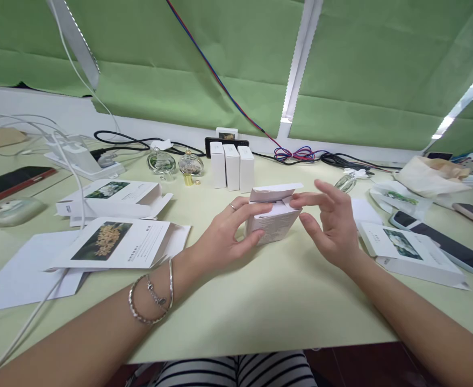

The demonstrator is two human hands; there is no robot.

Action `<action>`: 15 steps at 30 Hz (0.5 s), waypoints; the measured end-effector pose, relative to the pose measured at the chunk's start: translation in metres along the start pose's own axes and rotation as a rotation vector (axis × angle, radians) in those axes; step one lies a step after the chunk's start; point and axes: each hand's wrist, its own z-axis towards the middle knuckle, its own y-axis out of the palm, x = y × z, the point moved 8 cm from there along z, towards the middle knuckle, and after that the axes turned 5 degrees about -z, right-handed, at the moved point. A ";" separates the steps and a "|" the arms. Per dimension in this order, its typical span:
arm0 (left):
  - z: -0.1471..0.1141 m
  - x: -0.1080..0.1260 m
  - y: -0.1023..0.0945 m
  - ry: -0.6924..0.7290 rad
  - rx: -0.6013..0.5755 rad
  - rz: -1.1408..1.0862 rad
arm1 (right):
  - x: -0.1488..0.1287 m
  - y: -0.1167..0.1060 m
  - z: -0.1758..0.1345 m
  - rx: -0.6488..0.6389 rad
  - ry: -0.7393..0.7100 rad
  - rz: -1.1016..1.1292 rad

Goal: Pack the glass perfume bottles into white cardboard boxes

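I have a small white carton (pixel 274 228) nearer the wearer than the row of three white boxes (pixel 231 167), offset to its right. The carton's open end points up, a flap (pixel 274 192) raised along the far edge; its printed face is toward the wearer. Foreshortening keeps me from telling its long axis. I see the left hand (pixel 230 234) clamped on the carton's left side, and the right hand (pixel 333 223) spread, index fingertip at the opening, thumb apart. Two glass bottles (pixel 161 163) stand left of the row; flower-printed cartons (pixel 117 242) lie left and nearer the wearer.
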 end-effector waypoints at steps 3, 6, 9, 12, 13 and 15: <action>0.000 0.001 0.001 0.017 -0.021 -0.024 | 0.005 -0.001 0.000 -0.025 0.105 0.039; -0.001 0.001 0.002 0.020 -0.037 -0.008 | 0.002 -0.002 0.002 -0.060 0.114 -0.038; -0.001 -0.001 0.002 0.001 -0.043 0.026 | -0.002 -0.005 0.003 -0.039 0.099 -0.135; -0.002 -0.004 0.004 -0.024 -0.055 0.002 | -0.002 -0.006 0.004 -0.017 0.081 -0.176; -0.002 -0.004 0.005 -0.030 -0.055 -0.015 | -0.002 -0.005 0.004 -0.011 0.076 -0.181; -0.002 -0.004 0.005 -0.034 -0.047 -0.046 | 0.000 -0.005 0.003 -0.008 0.082 -0.181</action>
